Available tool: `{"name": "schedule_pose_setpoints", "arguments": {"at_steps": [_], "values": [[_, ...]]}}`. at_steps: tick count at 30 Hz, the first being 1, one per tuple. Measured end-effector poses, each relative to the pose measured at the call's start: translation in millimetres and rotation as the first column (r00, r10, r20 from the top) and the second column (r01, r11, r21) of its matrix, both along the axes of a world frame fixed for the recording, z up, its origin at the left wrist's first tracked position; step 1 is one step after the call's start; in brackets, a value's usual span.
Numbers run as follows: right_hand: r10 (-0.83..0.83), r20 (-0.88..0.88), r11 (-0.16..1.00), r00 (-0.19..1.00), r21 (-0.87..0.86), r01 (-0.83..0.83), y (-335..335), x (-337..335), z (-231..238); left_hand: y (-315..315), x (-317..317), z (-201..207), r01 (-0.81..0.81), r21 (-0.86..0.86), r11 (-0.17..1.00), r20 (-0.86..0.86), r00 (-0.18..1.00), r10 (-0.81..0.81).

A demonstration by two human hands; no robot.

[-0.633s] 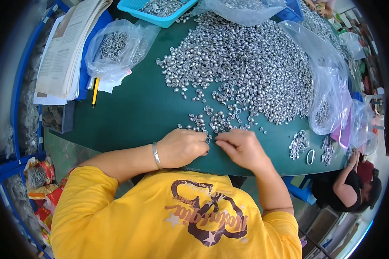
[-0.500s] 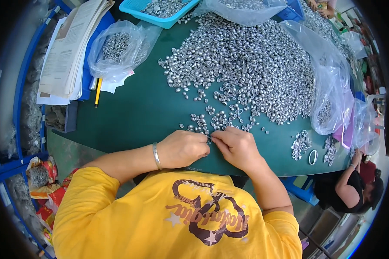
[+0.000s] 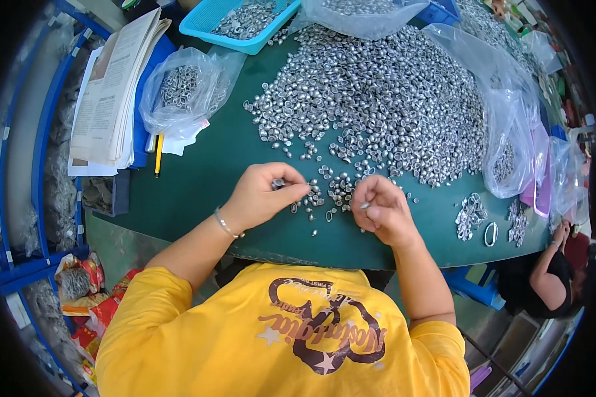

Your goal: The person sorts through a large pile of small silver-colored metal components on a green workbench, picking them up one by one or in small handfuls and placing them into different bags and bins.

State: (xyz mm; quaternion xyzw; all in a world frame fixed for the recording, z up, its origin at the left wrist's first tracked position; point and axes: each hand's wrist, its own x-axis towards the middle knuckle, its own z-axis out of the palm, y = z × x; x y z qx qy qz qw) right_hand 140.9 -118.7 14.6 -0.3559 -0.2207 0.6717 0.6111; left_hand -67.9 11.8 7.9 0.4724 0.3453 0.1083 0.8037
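My left hand (image 3: 261, 192), with a silver bangle at the wrist, hovers at the left of a small group of silver oval metal pieces (image 3: 341, 188). Its thumb and index finger come together at the tips; what they pinch, if anything, is too small to make out. Metal pieces show in the gap between those fingers, held or lying behind. To the right of the group, my right hand (image 3: 384, 210) is raised with fingers curled, pinching a small silver metal piece (image 3: 365, 206). Beyond both hands spreads a large heap of such pieces (image 3: 384, 99) on the green tabletop (image 3: 198, 198).
A blue basket (image 3: 251, 45) and a clear bag of metal rings (image 3: 185, 89) stand at the far left, near stacked papers (image 3: 109, 92) and a yellow pencil (image 3: 158, 155). Clear plastic bags (image 3: 510, 132) and small clusters of metal parts (image 3: 470, 215) lie right. Another person (image 3: 543, 281) sits beyond.
My hands were close together at a ring-like piece; now they are apart, the left shifted left and away from me, the right slightly right. The view has shifted a little.
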Motion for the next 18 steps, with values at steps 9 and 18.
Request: {"name": "schedule_pose_setpoints", "arguments": {"at_steps": [9,18], "values": [[-0.107,0.987,0.977,-0.121,0.081,-0.198,11.6,-31.5,-6.1,-0.7,26.2,-8.9,0.263,0.951,0.164,-0.263,0.965,-0.024],[-0.103,0.048,0.985,0.993,-0.136,0.109,11.2,22.8,1.6,21.1,6.8,3.3,0.004,-0.497,0.868,0.389,0.895,0.219]]}}
